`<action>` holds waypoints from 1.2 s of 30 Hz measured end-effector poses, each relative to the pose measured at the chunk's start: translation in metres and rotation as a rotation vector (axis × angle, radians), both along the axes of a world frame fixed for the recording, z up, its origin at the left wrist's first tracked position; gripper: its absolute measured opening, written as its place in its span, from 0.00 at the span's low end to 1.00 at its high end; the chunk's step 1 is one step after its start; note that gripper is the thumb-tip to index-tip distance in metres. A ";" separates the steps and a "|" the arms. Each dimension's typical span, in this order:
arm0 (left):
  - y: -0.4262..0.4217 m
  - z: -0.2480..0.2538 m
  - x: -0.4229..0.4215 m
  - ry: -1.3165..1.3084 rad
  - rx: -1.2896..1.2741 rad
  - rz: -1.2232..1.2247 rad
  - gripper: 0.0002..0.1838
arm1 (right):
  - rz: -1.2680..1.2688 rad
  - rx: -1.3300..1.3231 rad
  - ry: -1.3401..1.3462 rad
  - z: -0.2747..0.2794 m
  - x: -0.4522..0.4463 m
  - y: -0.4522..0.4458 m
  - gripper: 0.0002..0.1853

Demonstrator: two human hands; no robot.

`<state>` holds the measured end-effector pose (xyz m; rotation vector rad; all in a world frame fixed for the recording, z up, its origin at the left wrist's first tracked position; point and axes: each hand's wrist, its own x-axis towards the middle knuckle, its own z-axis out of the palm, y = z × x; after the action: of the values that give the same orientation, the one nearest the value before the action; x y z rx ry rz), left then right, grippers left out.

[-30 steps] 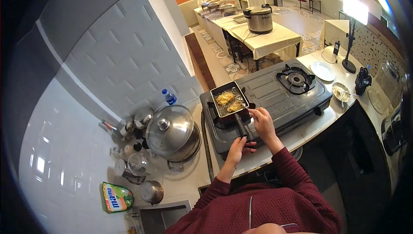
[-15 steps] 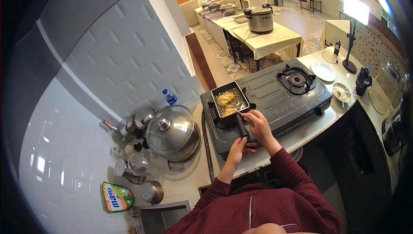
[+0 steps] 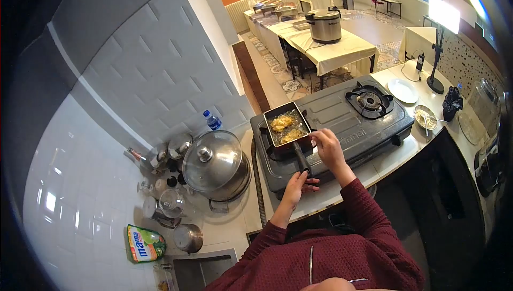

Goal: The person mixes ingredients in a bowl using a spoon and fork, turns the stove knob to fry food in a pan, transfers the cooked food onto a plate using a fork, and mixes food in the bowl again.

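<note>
A rectangular frying pan (image 3: 301, 145) with a black handle sits over the left burner of the gas stove (image 3: 331, 114). Two golden fritters (image 3: 281, 123) lie in bubbling oil inside it. My left hand (image 3: 295, 188) is closed round the end of the pan's handle. Close to the pan's near right corner is my right hand (image 3: 328, 149), its thumb and fingertips drawn together. Whether anything small is pinched there, or whether the fingertips touch the rim, I cannot make out.
Left of the stove stands a large lidded pot (image 3: 214, 165), with a water bottle (image 3: 212, 120) behind it. On the right are a white plate (image 3: 403, 91), a bowl of batter-like food (image 3: 425, 117) with a spoon, and a lamp stand (image 3: 436, 61). A sink (image 3: 206, 269) is at lower left.
My right hand has shifted up and to the right, off the handle's upper end toward the pan's right corner. My left hand stays on the handle.
</note>
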<state>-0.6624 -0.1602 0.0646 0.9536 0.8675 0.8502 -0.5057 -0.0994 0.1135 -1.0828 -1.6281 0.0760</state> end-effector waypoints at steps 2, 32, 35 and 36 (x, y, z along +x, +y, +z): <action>0.000 0.000 -0.001 -0.001 0.003 -0.005 0.15 | -0.026 -0.037 0.153 -0.003 0.007 0.020 0.05; 0.005 -0.006 -0.002 0.009 0.007 -0.026 0.14 | 0.006 -0.461 0.334 -0.015 0.010 0.109 0.14; 0.003 0.000 -0.002 -0.001 0.002 -0.015 0.15 | -0.052 -0.400 0.220 0.003 0.011 0.097 0.13; 0.002 0.000 -0.001 -0.013 0.005 -0.008 0.16 | -0.046 -0.398 0.214 0.006 0.011 0.096 0.13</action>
<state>-0.6638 -0.1580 0.0650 0.9548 0.8505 0.8515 -0.4950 -0.0033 0.1200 -1.3614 -1.4253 0.4864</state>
